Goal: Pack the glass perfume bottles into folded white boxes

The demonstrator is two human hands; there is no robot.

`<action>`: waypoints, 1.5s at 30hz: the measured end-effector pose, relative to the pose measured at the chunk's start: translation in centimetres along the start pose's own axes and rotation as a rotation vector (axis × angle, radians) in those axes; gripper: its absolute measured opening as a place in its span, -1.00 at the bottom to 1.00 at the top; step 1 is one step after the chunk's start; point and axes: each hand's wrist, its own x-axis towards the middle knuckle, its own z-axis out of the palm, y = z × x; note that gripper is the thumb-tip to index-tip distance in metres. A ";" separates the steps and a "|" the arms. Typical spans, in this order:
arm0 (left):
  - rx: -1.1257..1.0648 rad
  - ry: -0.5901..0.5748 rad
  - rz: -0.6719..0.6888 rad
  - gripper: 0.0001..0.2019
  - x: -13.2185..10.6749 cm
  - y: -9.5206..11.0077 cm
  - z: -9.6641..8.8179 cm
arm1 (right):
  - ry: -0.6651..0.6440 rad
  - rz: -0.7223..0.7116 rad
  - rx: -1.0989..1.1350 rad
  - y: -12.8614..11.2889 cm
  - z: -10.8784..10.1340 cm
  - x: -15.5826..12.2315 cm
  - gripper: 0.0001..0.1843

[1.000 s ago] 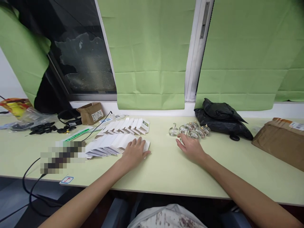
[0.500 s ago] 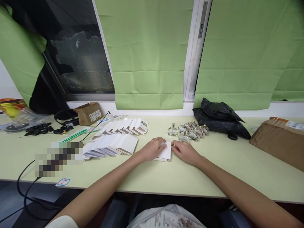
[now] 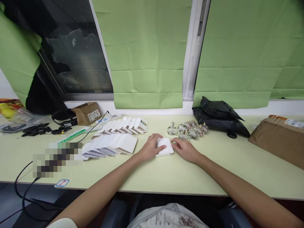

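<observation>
At the far left of the frame, black cables (image 3: 35, 129) and a small brown cardboard box (image 3: 86, 113) lie on the pale green desk (image 3: 147, 174). Right of these, two fanned rows of flat white folded cartons (image 3: 114, 142) rest on the desk. At centre frame, the left hand (image 3: 150, 147) lies on a single flat white carton (image 3: 164, 147), its fingers spread loosely over the carton's left edge. The right hand (image 3: 186, 149) touches the carton's right edge with curled fingers. Just behind the right hand stands a cluster of small clear glass bottles (image 3: 188, 129). Further right lie a crumpled black plastic bag (image 3: 219, 117) and a brown paper parcel (image 3: 279, 137).
</observation>
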 end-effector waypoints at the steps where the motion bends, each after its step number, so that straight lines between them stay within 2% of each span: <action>1: -0.014 0.023 -0.006 -0.59 0.1 -0.2 0.3 | 0.003 0.006 0.024 0.0 0.0 0.0 -0.68; 5: -0.101 0.062 -0.005 -0.63 0.3 -0.7 1.1 | 0.042 0.041 0.130 -0.1 -0.2 0.1 -0.67; 12: -0.266 0.066 -0.044 -0.62 0.5 -1.5 1.3 | 0.046 0.066 0.256 0.4 -0.1 0.1 -0.65; 19: -0.328 0.061 -0.035 -0.69 0.5 -1.6 0.8 | 0.036 0.023 0.252 0.4 -0.2 -0.1 -0.77; 23: -0.365 0.063 -0.094 -0.62 0.5 -1.9 0.8 | 0.041 0.018 0.267 0.5 -0.1 0.0 -0.70; 26: -0.401 0.032 -0.202 -0.47 0.5 -1.9 0.8 | 0.032 0.016 0.264 0.6 -0.1 0.1 -0.67; 29: -0.312 0.026 -0.269 -0.33 0.4 -1.4 0.7 | 0.020 0.000 0.276 0.5 -0.1 0.1 -0.68; 35: 0.042 0.100 -0.300 -0.31 0.1 0.1 0.2 | 0.006 0.010 0.294 0.6 0.0 0.1 -0.66; 37: 0.049 0.089 -0.307 -0.31 0.1 0.0 0.2 | 0.001 0.018 0.302 0.7 0.1 0.1 -0.65; 45: -0.147 0.103 -0.212 -0.27 0.4 -2.1 1.0 | -0.009 0.027 0.358 0.6 0.1 0.0 -0.58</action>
